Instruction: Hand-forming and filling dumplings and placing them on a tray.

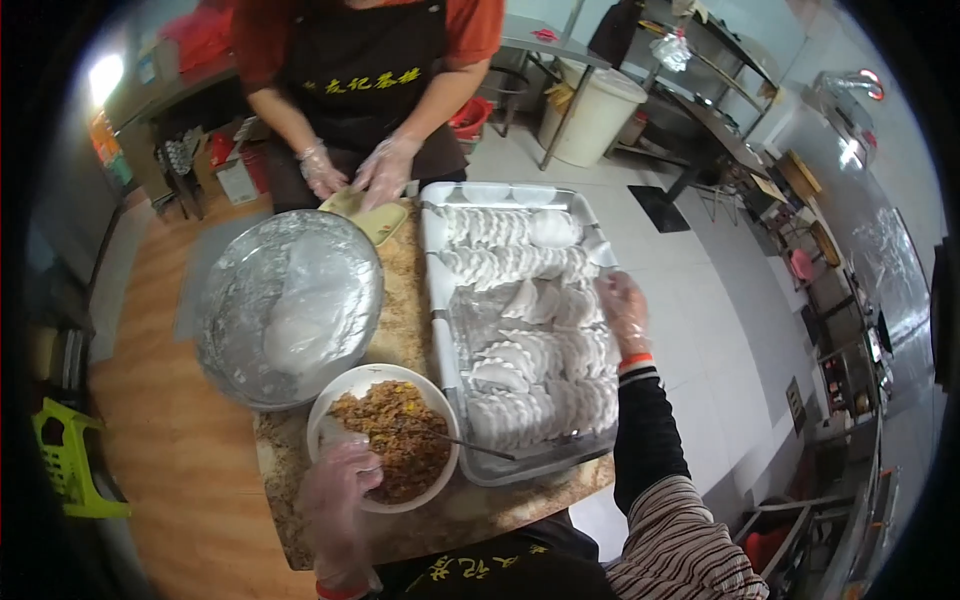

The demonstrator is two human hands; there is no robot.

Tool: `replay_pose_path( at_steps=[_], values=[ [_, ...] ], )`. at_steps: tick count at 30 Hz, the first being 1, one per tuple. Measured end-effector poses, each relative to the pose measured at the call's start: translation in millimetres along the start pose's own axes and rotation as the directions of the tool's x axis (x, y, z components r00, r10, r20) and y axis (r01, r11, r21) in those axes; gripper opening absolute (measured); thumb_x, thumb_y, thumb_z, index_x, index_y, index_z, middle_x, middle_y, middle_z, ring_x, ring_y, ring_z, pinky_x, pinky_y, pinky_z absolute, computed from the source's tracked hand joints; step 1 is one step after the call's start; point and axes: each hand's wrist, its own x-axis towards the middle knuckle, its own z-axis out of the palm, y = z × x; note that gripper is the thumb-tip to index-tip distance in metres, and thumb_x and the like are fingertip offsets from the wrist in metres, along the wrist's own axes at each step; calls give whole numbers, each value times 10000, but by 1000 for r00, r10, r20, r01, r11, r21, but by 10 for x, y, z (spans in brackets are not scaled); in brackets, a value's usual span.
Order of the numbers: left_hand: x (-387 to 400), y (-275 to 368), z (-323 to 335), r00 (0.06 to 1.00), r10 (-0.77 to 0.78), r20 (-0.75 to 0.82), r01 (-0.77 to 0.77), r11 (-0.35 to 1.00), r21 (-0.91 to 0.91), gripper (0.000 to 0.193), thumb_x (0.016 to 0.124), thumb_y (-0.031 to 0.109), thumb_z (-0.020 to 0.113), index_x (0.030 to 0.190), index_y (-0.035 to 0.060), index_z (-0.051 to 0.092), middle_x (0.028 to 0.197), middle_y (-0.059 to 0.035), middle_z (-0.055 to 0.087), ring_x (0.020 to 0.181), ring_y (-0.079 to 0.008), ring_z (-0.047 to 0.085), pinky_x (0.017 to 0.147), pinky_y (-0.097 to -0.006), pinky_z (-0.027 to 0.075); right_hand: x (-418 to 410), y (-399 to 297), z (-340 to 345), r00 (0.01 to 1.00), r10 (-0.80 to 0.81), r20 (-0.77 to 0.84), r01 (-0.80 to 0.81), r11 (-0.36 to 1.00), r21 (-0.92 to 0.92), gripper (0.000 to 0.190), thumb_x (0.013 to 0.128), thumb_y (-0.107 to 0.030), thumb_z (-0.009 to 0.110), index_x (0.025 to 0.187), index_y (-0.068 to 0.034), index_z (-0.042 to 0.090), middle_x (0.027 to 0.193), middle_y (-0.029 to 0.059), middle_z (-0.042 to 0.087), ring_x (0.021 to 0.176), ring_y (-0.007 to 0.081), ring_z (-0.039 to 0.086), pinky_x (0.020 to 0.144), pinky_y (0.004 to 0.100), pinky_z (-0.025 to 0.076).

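Note:
My left hand point(346, 480), in a clear plastic glove, is at the left rim of a white bowl point(448, 480) of brown minced filling point(405, 442); blur hides whether it holds anything. A metal spoon or similar utensil point(480, 448) leans across the bowl's rim. My right hand point(626, 311), also gloved, is at the right edge of a large tray point(442, 337) with rows of white pleated dumplings point(506, 367). Its fingertips are partly hidden, so its grip is unclear. Left of the tray lies a round metal pan point(217, 337) dusted with flour, with pale dough wrappers point(296, 330) in it.
Across the speckled table point(277, 465), a co-worker's gloved hands point(367, 176) are over a light green board or tray point(386, 223). A yellow-green plastic stool point(75, 465) stands at left. A white bin point(592, 112) and metal shelving stand behind at right.

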Motion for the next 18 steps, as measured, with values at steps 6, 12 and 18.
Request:
replay_pose_path(
  at_steps=[6, 12, 18],
  values=[
    [68, -32, 46, 998, -63, -29, 58, 986, -158, 293, 955, 123, 528, 1203, -23, 579, 1167, -143, 631, 942, -216, 645, 784, -327, 532, -252, 1720, -857, 924, 382, 14, -333, 821, -464, 532, 900, -528, 580, 1125, -49, 631, 1024, 187, 677, 947, 303, 652, 837, 428, 499],
    [-54, 38, 395, 993, -71, 98, 86, 982, -166, 246, 960, 102, 522, 1169, -2, 598, 1151, -116, 622, 923, -184, 621, 762, -309, 499, -624, 1704, -735, 667, 354, 656, -744, 365, 559, 709, 931, -601, 499, 1323, -10, 521, 1163, 198, 642, 1026, 299, 636, 917, 452, 504],
    [-231, 87, 409, 997, -46, 69, 51, 995, -88, 257, 968, 80, 490, 1199, 0, 571, 1158, -121, 618, 948, -200, 624, 795, -324, 510, -464, 1440, -713, 604, 327, 727, -775, 27, 631, 539, 931, -397, 617, 1284, 3, 538, 1147, 158, 648, 985, 256, 645, 857, 360, 535]
  ],
)
